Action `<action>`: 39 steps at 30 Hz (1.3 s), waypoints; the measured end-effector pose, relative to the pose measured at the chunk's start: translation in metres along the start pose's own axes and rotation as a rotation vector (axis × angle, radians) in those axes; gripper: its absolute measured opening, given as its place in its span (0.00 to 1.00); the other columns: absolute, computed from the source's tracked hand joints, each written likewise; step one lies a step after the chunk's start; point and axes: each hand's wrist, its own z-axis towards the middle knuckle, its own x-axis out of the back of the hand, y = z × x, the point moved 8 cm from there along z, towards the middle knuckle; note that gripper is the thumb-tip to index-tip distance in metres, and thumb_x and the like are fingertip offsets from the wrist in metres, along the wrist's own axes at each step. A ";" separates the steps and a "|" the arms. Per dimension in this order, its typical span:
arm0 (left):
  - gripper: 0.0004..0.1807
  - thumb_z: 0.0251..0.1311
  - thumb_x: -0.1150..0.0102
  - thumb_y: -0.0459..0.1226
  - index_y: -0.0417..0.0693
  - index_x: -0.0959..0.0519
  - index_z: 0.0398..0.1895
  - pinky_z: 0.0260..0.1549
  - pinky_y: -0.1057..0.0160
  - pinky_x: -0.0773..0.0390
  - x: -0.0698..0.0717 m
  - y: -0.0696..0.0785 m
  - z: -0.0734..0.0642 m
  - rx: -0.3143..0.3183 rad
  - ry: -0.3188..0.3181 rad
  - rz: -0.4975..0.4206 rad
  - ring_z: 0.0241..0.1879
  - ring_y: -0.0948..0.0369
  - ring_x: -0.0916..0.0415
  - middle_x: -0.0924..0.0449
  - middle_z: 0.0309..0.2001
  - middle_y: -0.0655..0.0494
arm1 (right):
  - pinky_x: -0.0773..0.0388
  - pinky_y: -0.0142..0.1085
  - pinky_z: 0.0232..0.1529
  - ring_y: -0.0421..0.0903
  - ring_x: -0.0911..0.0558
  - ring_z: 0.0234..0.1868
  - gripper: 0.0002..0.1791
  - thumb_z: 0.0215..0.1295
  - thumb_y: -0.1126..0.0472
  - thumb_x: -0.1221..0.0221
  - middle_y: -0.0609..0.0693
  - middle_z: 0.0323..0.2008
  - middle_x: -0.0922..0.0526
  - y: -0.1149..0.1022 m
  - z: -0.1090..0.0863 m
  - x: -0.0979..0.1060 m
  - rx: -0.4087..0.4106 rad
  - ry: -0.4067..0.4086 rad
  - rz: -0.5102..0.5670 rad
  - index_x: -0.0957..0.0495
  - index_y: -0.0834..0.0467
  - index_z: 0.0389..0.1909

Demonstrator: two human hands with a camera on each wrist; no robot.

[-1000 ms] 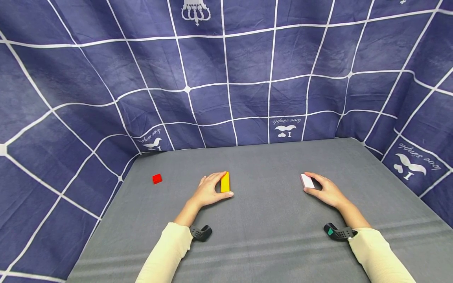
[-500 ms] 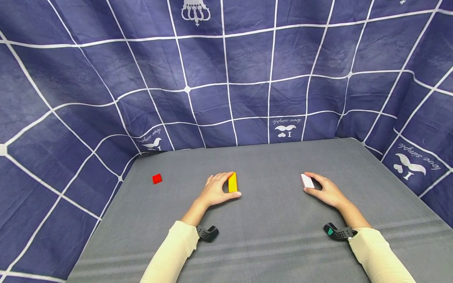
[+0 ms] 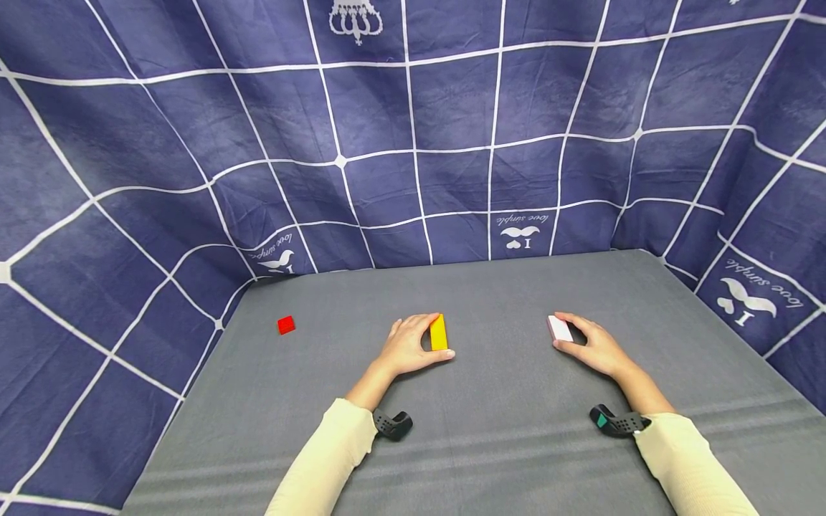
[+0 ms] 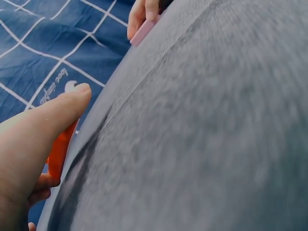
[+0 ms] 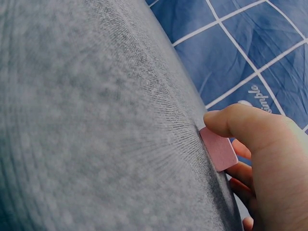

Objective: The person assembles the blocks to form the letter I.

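the white block (image 3: 560, 330) is taken as landmark; it is pinched by its near and far ends in the right hand (image 3: 600, 351), seemingly rested on the grey cloth (image 3: 503, 401). the yellow block (image 3: 439, 332) is held to the left of the white block, apart from it, and is pinched end to end between thumb and fingers of the left hand (image 3: 405, 350); whether the cloth is touched by its underside cannot be told. the red block (image 3: 286, 325) is seen farthest left of the white block, untouched. risks, as judged: the yellow block could be twisted out of its hold if thumb pressure is eased, since only its two ends are gripped. if it were slid too low, the cloth could be rucked and the white block tilted. if the two were met at their unlike angles, the white block could be knocked askew.
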 end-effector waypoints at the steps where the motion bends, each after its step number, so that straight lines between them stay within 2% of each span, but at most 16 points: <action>1: 0.47 0.50 0.38 0.65 0.53 0.34 0.71 0.66 0.40 0.50 -0.001 0.001 0.001 0.002 -0.003 0.001 0.67 0.56 0.38 0.30 0.65 0.53 | 0.39 0.62 0.56 0.70 0.33 0.62 0.33 0.61 0.53 0.35 0.71 0.61 0.30 0.000 0.000 0.000 0.000 0.000 0.001 0.31 0.62 0.65; 10: 0.47 0.50 0.38 0.66 0.54 0.34 0.71 0.67 0.41 0.50 -0.012 0.014 0.006 0.003 -0.014 0.002 0.68 0.57 0.39 0.31 0.66 0.55 | 0.38 0.62 0.56 0.69 0.32 0.61 0.33 0.61 0.54 0.35 0.70 0.61 0.29 0.000 0.000 0.000 0.014 0.013 -0.005 0.30 0.62 0.65; 20: 0.48 0.50 0.37 0.65 0.54 0.35 0.72 0.67 0.43 0.49 -0.016 0.020 0.007 0.013 -0.002 0.025 0.68 0.56 0.39 0.31 0.66 0.55 | 0.38 0.61 0.56 0.69 0.31 0.61 0.33 0.60 0.56 0.35 0.71 0.60 0.29 -0.002 0.000 -0.001 0.034 0.020 0.014 0.30 0.63 0.64; 25: 0.49 0.50 0.38 0.66 0.54 0.37 0.73 0.67 0.45 0.47 -0.019 0.018 0.006 0.019 -0.017 0.035 0.69 0.54 0.40 0.33 0.67 0.53 | 0.39 0.61 0.57 0.69 0.32 0.61 0.33 0.61 0.55 0.35 0.71 0.60 0.29 -0.003 -0.001 -0.001 0.028 0.014 0.005 0.30 0.63 0.65; 34: 0.50 0.52 0.41 0.66 0.54 0.42 0.75 0.67 0.44 0.49 -0.025 0.016 0.003 0.022 -0.060 0.060 0.71 0.55 0.44 0.37 0.70 0.52 | 0.38 0.61 0.57 0.68 0.32 0.62 0.33 0.61 0.54 0.35 0.70 0.61 0.29 -0.002 -0.001 -0.002 0.018 0.005 0.010 0.31 0.61 0.65; 39: 0.47 0.57 0.46 0.66 0.54 0.42 0.75 0.68 0.43 0.51 -0.026 0.016 0.007 0.028 -0.071 0.028 0.71 0.55 0.45 0.38 0.71 0.51 | 0.39 0.61 0.57 0.69 0.32 0.62 0.33 0.61 0.55 0.35 0.70 0.61 0.29 0.000 -0.001 0.000 0.011 0.012 0.009 0.31 0.62 0.65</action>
